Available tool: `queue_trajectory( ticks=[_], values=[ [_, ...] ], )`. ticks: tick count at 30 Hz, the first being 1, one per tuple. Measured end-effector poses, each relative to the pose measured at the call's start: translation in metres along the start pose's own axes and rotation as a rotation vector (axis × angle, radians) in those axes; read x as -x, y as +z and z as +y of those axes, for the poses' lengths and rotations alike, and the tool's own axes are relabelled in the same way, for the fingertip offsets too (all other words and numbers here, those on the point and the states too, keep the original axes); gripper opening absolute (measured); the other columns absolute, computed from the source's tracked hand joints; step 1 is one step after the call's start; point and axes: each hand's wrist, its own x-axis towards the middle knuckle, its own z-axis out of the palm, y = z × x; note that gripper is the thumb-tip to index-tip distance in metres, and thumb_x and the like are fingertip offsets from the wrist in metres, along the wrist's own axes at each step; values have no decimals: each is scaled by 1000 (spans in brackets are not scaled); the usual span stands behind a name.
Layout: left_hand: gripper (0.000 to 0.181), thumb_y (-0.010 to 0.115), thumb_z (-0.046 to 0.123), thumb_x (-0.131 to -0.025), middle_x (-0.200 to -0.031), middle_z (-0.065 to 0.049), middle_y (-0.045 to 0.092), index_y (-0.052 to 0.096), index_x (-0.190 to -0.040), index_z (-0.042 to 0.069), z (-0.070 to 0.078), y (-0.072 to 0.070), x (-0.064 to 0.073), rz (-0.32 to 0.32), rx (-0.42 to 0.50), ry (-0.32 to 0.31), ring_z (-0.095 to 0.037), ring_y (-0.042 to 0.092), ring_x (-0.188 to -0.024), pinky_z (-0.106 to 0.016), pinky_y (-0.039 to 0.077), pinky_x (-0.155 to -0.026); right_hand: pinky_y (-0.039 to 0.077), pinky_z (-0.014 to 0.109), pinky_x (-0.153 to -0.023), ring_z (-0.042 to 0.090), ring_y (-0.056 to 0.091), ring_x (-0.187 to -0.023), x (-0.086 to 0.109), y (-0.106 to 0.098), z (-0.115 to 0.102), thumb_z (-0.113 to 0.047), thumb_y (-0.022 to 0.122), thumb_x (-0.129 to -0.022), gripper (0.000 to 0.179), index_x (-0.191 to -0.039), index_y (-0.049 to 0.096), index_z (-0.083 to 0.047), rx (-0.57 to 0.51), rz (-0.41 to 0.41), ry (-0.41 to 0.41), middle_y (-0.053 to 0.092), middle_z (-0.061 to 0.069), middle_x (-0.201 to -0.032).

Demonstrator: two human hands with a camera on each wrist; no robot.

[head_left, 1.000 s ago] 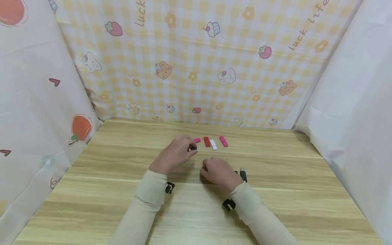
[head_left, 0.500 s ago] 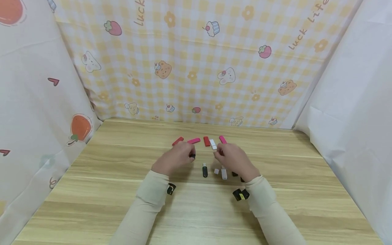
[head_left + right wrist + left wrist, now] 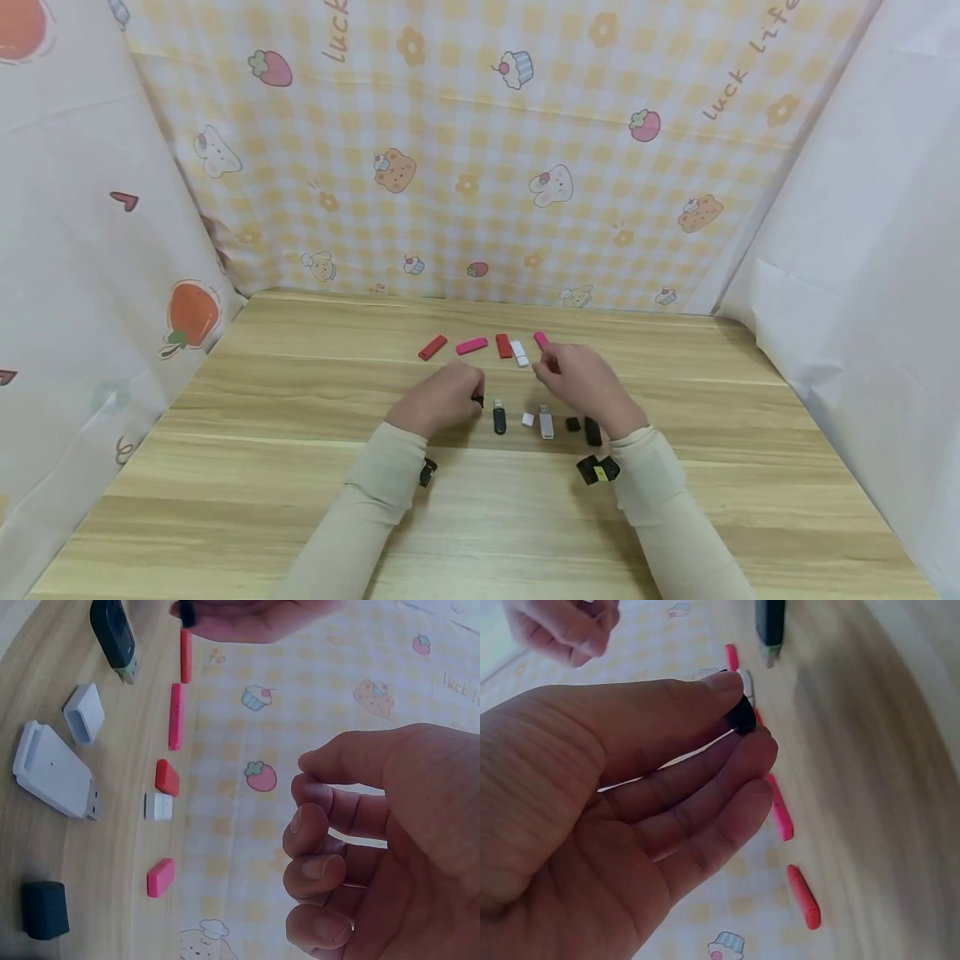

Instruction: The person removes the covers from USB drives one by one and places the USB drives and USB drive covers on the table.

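Note:
My left hand pinches a small black cap between thumb and fingertips, close over the table. Just right of it lies a black USB stick with its metal plug bare. My right hand hovers behind the near row, fingers loosely curled and holding nothing in the right wrist view. Along that row lie a white cap, a white USB stick with its plug showing, a second black cap and another black stick, partly overlapped by the right wrist.
Farther back lie a red stick, a pink stick, a second red stick, a white capped stick and another pink stick, partly behind the right hand. A checked curtain closes off the table's back.
My right hand has moved right and away, uncovering the black USB stick, the white cap and the white stick. The left hand has come nearer with the black cap, uncovering the red and pink sticks.

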Motion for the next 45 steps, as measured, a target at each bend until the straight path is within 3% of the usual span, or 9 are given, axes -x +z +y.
queue_trajectory(
  ticks=[5,11,15,21,45],
  values=[
    [5,77,-1,-96,-90,-5,69,75,-96,3,-1,7,-2,-26,-34,-21,-17,59,-78,-31,55,-75,36,25,-54,11,43,-56,1,-3,0,-16,63,-107,24,-84,65,-10,-8,4,4,50,-2,-66],
    [15,75,-4,-94,-77,-2,59,73,-82,4,-3,15,-5,-44,-41,-2,-15,51,-69,-27,44,-63,36,26,-55,12,43,-58,1,-4,2,-15,63,-107,25,-83,63,-10,-9,1,9,49,-2,-66],
    [18,75,-8,-93,-75,-2,60,73,-80,5,-2,18,-5,-37,-47,2,-14,51,-66,-26,43,-61,36,27,-55,12,44,-58,1,-4,3,-15,63,-107,25,-83,63,-10,-10,-3,11,49,-2,-66],
    [17,74,-9,-93,-77,-4,63,72,-82,3,0,18,-4,-26,-60,-12,-16,53,-67,-27,45,-61,36,26,-55,12,45,-58,1,-4,3,-16,63,-107,25,-83,64,-10,-8,-9,20,50,-2,-66],
    [26,72,-11,-92,-70,-1,53,68,-73,6,1,18,-3,-29,-66,-5,-14,46,-63,-24,37,-56,39,30,-61,16,48,-65,1,-21,24,-17,63,-108,24,-85,66,-8,-11,14,43,53,1,-71]
  ],
)
